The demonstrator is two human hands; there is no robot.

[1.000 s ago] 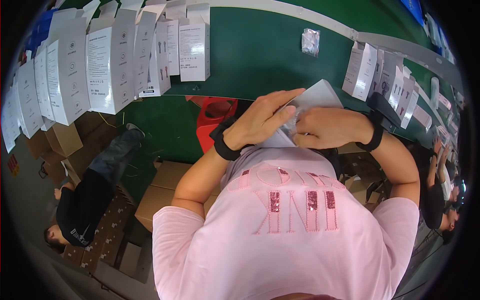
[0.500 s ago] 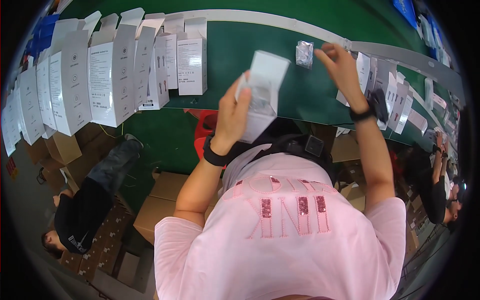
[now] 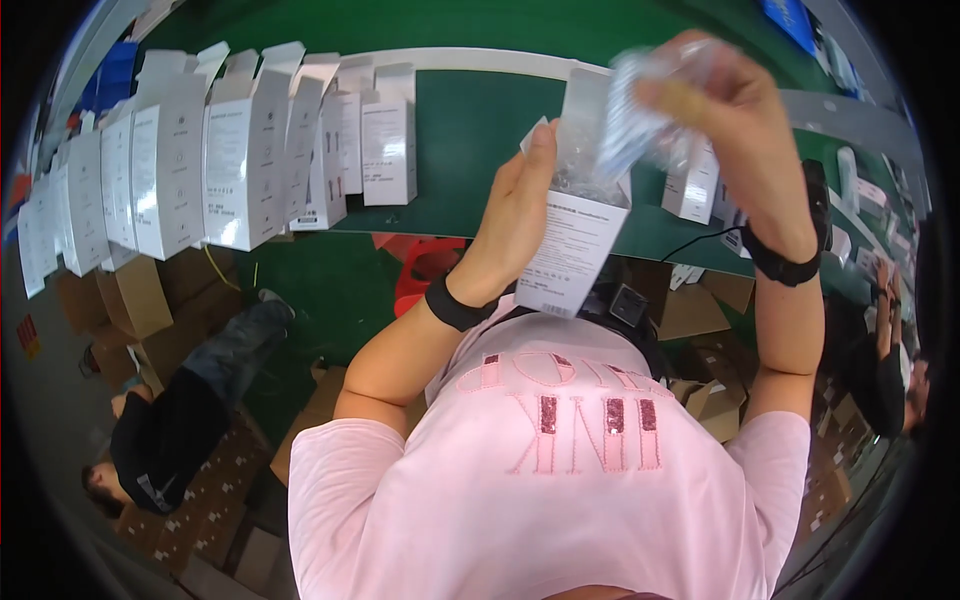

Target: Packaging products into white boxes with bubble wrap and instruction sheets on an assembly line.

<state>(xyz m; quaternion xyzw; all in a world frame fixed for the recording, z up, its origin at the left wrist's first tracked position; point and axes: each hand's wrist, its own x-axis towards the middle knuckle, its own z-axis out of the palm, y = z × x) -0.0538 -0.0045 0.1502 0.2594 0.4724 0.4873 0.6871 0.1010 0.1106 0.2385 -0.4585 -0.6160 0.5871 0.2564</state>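
Note:
A white carton (image 3: 577, 245) with printed sides is gripped by its left side in my left hand (image 3: 517, 205). Its top flap stands up, and clear plastic wrapping (image 3: 580, 170) shows at its mouth. My right hand (image 3: 728, 95) is raised beside the carton's top, its fingers closed on a clear plastic bag (image 3: 638, 110) with whitish contents. Motion blurs the bag, so what is inside cannot be made out. The bag hangs at the carton's mouth, overlapping the flap's right edge.
Several white cartons (image 3: 245, 165) with raised flaps stand in a row on the left of the green table (image 3: 470, 150). More cartons (image 3: 690, 190) stand at right. A red stool (image 3: 425, 275) and brown boxes (image 3: 690, 305) are below. Other people (image 3: 170, 430) work at both sides.
My right hand has picked up the plastic bag from the table and brought it over to the carton. The carton has turned more upright in my left hand, showing its printed side.

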